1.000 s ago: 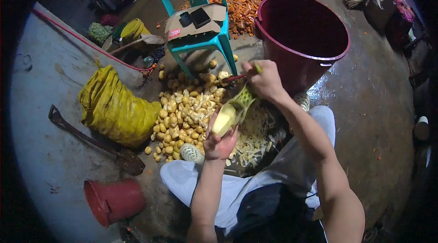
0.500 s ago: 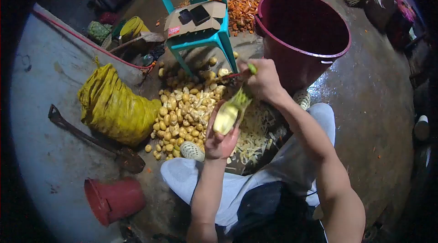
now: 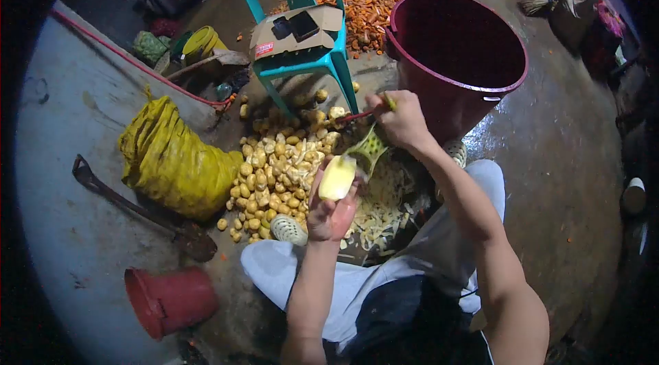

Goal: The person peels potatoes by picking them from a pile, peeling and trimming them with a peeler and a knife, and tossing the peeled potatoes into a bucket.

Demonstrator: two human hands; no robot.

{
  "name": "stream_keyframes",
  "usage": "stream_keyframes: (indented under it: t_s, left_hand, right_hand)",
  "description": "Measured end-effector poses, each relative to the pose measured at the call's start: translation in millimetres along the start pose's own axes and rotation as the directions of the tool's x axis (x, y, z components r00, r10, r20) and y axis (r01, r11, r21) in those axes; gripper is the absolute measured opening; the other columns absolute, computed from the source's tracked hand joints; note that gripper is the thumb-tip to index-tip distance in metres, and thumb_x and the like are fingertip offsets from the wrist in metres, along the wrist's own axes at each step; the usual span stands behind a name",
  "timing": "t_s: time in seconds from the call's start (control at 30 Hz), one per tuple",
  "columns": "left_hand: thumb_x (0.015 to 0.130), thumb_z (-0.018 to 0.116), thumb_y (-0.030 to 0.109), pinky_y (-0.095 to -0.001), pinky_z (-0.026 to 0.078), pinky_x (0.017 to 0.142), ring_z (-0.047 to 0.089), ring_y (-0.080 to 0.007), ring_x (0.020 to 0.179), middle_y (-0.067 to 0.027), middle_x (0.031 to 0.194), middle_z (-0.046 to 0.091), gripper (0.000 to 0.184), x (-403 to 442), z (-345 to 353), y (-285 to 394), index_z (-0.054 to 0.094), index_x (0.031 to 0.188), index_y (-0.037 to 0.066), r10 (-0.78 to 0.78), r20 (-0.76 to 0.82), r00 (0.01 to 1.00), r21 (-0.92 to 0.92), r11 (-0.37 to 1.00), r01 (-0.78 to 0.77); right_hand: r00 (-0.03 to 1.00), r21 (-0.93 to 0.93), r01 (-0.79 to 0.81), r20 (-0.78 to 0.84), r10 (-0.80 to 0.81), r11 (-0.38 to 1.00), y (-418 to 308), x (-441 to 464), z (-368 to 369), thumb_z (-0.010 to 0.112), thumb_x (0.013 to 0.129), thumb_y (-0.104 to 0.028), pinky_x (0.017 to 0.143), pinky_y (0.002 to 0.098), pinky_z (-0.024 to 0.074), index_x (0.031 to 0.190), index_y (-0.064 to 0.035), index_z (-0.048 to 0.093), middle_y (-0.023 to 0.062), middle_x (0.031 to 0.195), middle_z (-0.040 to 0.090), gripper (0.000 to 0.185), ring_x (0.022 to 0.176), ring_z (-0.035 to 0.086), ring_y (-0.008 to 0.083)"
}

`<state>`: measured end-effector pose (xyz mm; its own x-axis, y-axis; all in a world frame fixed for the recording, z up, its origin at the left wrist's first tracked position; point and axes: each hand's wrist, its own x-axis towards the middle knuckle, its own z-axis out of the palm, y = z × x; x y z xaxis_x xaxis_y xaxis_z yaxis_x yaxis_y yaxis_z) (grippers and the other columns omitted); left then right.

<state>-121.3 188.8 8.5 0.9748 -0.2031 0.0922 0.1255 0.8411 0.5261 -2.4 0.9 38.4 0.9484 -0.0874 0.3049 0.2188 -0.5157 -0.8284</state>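
Note:
My left hand (image 3: 332, 213) is closed around a pale yellow peeled potato (image 3: 338, 178), held up over the heap. Just above and to the right, my right hand (image 3: 401, 118) grips a green peeler (image 3: 371, 149); its wide, dark-spotted head hangs down close to the potato's upper end. Whether the two touch, I cannot tell. A thin red piece (image 3: 355, 116) sticks out left of my right hand. Below lie a heap of potatoes (image 3: 274, 166), many of them peeled, and a pile of pale peelings (image 3: 377, 210).
A teal chair (image 3: 336, 63) bearing a cardboard box (image 3: 322, 18) stands ahead. Beside it are a large maroon tub (image 3: 449, 84) and heaped orange pieces (image 3: 371, 5). To the left lie a yellow sack (image 3: 175, 162), a shovel (image 3: 130, 204) and a red bucket (image 3: 185, 296).
My right hand has moved slightly right and down, and the peeler head now shows clearly instead of blurred over the potato. My left hand still holds the potato in nearly the same place.

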Motion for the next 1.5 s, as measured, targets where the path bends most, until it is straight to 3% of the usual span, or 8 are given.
stream_keyframes:
  t_s: [0.1, 0.23, 0.4, 0.67, 0.77, 0.9, 1.07, 1.5]
  left_hand:
    - [0.068, 0.086, 0.023, -0.0421, 0.034, 0.112, 0.048, -0.0262, 0.126, -0.0101, 0.133, 0.051, 0.091, -3, 5, -1, 0.034, 0.14, 0.004, 0.023, -0.046, 0.999, 0.085, 0.996, -0.019]
    - [0.069, 0.084, 0.022, -0.0419, 0.03, 0.115, 0.044, -0.0264, 0.132, -0.0117, 0.141, 0.047, 0.088, 0, -1, -1, 0.039, 0.142, 0.0, 0.023, -0.006, 1.0, -0.174, 0.984, -0.024]
    - [0.069, 0.081, 0.016, -0.0424, 0.027, 0.117, 0.042, -0.0273, 0.133, -0.0113, 0.142, 0.047, 0.092, 1, 4, 1, 0.033, 0.145, 0.0, -0.056, 0.031, 0.998, -0.096, 0.994, 0.059]
    - [0.066, 0.079, 0.02, -0.0403, 0.023, 0.118, 0.042, -0.0267, 0.134, -0.0121, 0.141, 0.048, 0.089, 1, 1, -3, 0.038, 0.143, 0.0, 0.007, -0.043, 0.999, -0.146, 0.989, -0.014]
    - [0.068, 0.075, 0.018, -0.0399, 0.027, 0.116, 0.045, -0.0281, 0.131, -0.0142, 0.141, 0.048, 0.087, -3, 0, -5, 0.036, 0.144, -0.001, 0.013, -0.097, 0.995, -0.005, 1.0, -0.014]
    - [0.068, 0.07, 0.013, -0.0418, 0.03, 0.116, 0.041, -0.0354, 0.134, -0.0239, 0.144, 0.042, 0.088, -1, 6, -1, 0.03, 0.144, -0.008, 0.056, -0.024, 0.998, -0.2, 0.978, -0.06]
    - [0.076, 0.058, 0.009, -0.0411, 0.039, 0.112, 0.044, -0.0413, 0.13, -0.0285, 0.14, 0.043, 0.07, 8, -1, 14, 0.037, 0.14, -0.01, -0.007, -0.058, 0.998, -0.345, 0.938, -0.014]
    - [0.064, 0.085, -0.002, -0.0267, 0.054, 0.08, 0.065, -0.0137, 0.087, -0.007, 0.096, 0.067, 0.047, -1, 0, 4, 0.062, 0.105, -0.001, -0.029, -0.15, 0.988, 0.561, 0.821, 0.109]
  right_hand:
    - [0.964, 0.073, 0.266, -0.002, -0.267, 0.961, -23, -18, -2, 0.059, 0.094, -0.025, 0.049, 0.0351, 0.039, 0.066, 0.0016, 0.059, 0.0152, 0.052, 0.041, 0.039, 0.049, 0.037, 0.0142]
    - [0.992, 0.046, -0.126, 0.001, 0.126, 0.991, -2, 5, -3, 0.06, 0.094, -0.025, 0.049, 0.034, 0.0382, 0.066, 0.0031, 0.056, 0.0117, 0.051, 0.036, 0.04, 0.05, 0.035, 0.0142]
    - [0.977, 0.055, 0.206, 0.035, -0.208, 0.977, -35, -15, -8, 0.061, 0.093, -0.024, 0.049, 0.035, 0.0378, 0.067, 0.0021, 0.058, 0.0124, 0.053, 0.036, 0.037, 0.049, 0.037, 0.0134]
    - [0.998, 0.053, -0.058, -0.001, 0.058, 0.997, -11, 0, -1, 0.06, 0.092, -0.025, 0.05, 0.0353, 0.0394, 0.069, 0.0028, 0.06, 0.0174, 0.053, 0.045, 0.036, 0.048, 0.041, 0.0132]
    - [0.95, 0.033, 0.311, -0.044, -0.31, 0.95, -18, -14, 3, 0.062, 0.092, -0.027, 0.051, 0.0369, 0.0409, 0.069, 0.0017, 0.06, 0.0191, 0.056, 0.045, 0.037, 0.047, 0.043, 0.0166]
    - [0.996, -0.042, -0.04, -0.077, 0.037, 0.998, 15, 12, -2, 0.059, 0.093, -0.032, 0.051, 0.038, 0.0433, 0.068, 0.0013, 0.06, 0.015, 0.051, 0.048, 0.042, 0.046, 0.05, 0.0155]
    - [0.993, -0.07, 0.015, -0.114, -0.023, 0.997, 16, 15, -10, 0.059, 0.092, -0.03, 0.047, 0.0367, 0.0369, 0.066, 0.0034, 0.056, 0.0129, 0.049, 0.04, 0.043, 0.046, 0.037, 0.0136]
    - [0.936, -0.032, 0.207, 0.297, -0.189, 0.978, -13, -4, -15, 0.058, 0.084, -0.008, 0.054, 0.0339, 0.0436, 0.08, 0.0043, 0.062, 0.0112, 0.056, 0.045, 0.013, 0.051, 0.043, 0.0138]
